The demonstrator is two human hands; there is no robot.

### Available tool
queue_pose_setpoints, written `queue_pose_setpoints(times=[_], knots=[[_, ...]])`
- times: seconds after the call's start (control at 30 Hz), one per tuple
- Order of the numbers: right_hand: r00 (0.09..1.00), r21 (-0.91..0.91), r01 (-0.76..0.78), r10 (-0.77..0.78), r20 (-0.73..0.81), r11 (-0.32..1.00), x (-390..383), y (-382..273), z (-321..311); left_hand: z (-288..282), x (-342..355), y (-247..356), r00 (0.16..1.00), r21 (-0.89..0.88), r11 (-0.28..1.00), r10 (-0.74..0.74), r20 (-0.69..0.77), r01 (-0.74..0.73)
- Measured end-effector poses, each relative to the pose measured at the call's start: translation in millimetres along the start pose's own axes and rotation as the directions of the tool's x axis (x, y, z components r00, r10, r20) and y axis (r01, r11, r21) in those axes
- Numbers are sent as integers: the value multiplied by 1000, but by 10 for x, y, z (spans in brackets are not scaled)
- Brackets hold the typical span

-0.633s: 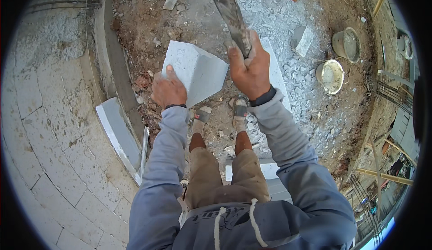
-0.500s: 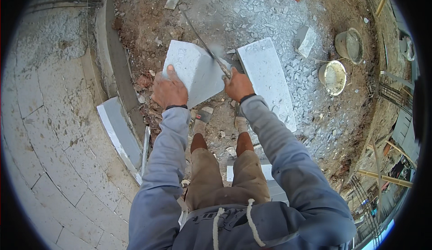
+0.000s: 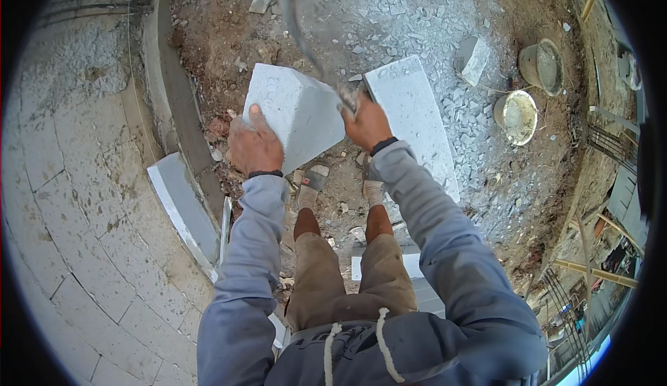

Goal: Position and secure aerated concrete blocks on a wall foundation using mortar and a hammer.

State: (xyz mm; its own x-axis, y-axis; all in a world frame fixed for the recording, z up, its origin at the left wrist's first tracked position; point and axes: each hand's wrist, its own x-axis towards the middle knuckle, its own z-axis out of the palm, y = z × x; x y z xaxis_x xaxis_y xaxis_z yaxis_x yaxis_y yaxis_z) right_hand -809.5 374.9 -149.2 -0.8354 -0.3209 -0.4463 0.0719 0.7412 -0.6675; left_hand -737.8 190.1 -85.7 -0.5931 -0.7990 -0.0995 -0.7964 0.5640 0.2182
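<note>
In the head view, rough brown ground (image 3: 222, 28) strewn with pale chips spreads before you, with stone paving (image 3: 97, 247) along your left and two buckets (image 3: 517, 117) (image 3: 542, 68) off to your right. The white block (image 3: 299, 111) sits on the ground just ahead of your shoes (image 3: 314, 176), with a second pale block (image 3: 410, 118) lying apart to its right. What could go wrong, I'd judge, is the long, blurred tool (image 3: 297, 30) glancing off the block's edge; your left hand (image 3: 257, 143) is on that same block, so a skidding blade could reach your thumb. Loose chips and uneven soil might also let the block rock if your support slackens, and a flying splinter could hit your bare shins. As for your fingers: on the left, your thumb stands apart from the rest and lies on the block, while the other fingertips are hard to make out, so I can't tell how firmly they press. Your right hand (image 3: 367, 120) has its fingers closed around the tool's near end, close to the block's right-hand corner.
</note>
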Motion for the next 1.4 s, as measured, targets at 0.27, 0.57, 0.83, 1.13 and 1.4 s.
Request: queue_pose_setpoints(times=[0.27, 0.57, 0.83, 1.13, 1.4], knots=[[994, 140, 100, -94, -47, 985, 142, 47, -333, -41, -53, 24, 999, 8, 1000, 28, -29, -28], [977, -231, -87, 129, 172, 969, 104, 346, 187, 17, -16, -33, 993, -19, 996, 81, -82, -82], [994, 65, 105, -102, -49, 992, 136, 268, -252, -23, -17, 17, 997, 10, 998, 64, -52, -64], [949, -281, -182, 243, 200, 942, 310, 736, 497, 44, 16, -77, 999, 27, 999, 37, -21, -37], [982, 115, 146, -130, -138, 983, 424, 389, -37, 18, 28, -52, 999, 24, 999, 41, 0, -41]])
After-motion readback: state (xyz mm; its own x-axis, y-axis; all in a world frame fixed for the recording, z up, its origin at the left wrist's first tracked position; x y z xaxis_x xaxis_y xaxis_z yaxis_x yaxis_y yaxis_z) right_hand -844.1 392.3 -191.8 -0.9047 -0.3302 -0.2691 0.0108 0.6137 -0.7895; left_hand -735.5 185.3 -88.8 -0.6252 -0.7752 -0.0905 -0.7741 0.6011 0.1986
